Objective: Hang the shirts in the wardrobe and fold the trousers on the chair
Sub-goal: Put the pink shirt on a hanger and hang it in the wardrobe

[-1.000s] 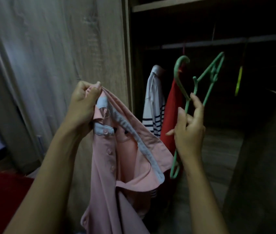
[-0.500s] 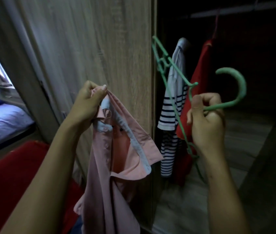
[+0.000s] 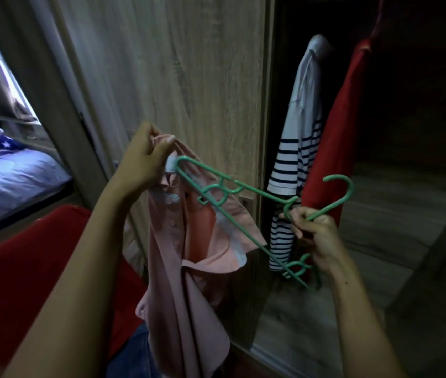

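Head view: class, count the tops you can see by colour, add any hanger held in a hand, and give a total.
Pink shirt: 1
White shirt with navy stripes: 1
Red top: 1
Green hanger: 1
Total: 4

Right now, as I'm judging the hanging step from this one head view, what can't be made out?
Head view only:
wardrobe rail: cut off by the top edge, so how the striped shirt and red garment hang is unseen.
green hanger tip by the left hand: inside or outside the pink shirt collar, unclear.
blue denim: cut by the bottom edge, partly behind the pink shirt.
wardrobe interior, right: too dark.
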`<state>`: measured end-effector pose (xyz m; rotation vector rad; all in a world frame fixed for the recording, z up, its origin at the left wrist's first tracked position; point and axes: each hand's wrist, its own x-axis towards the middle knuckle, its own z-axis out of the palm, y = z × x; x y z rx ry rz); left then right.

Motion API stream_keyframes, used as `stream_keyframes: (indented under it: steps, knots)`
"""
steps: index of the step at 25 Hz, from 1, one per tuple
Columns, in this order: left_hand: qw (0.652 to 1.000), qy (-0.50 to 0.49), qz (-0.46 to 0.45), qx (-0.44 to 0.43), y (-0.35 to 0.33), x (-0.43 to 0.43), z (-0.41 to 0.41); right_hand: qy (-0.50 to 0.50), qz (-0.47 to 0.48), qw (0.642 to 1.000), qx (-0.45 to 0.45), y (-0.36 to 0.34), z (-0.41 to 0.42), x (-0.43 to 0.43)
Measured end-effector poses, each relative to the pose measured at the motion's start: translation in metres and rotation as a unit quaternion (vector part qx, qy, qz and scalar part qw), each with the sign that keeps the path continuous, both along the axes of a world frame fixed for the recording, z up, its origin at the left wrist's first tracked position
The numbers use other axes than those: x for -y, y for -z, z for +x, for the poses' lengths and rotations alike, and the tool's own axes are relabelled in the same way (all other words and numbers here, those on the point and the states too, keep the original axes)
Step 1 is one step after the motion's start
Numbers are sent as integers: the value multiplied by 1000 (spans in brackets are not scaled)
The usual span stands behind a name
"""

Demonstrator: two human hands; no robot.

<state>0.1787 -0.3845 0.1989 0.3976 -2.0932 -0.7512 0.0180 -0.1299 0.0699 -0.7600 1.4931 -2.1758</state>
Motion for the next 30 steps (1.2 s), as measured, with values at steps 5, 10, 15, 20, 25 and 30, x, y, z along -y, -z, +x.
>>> stream_keyframes:
  steps: [5, 10, 15, 20, 25, 30]
  knots:
    - [990, -62, -119, 46, 3, -1, 9, 23, 53, 996, -66, -4, -5, -3]
    - [961, -154, -213, 86, 7, -5, 14, 22, 66, 992, -107, -17, -6, -2]
    - [970, -114, -208, 55, 7, -10, 20, 26, 61, 993, -98, -16, -5, -5]
    - [970, -119, -203, 59, 9, -8, 26, 12, 21, 997, -72, -18, -2, -3]
    - [972, -107, -197, 65, 12, -11, 20, 7, 74, 991, -112, -12, -2, 13]
    - [974, -53, -205, 86, 19, -24, 9, 28, 158, 966, -204, -16, 0, 28]
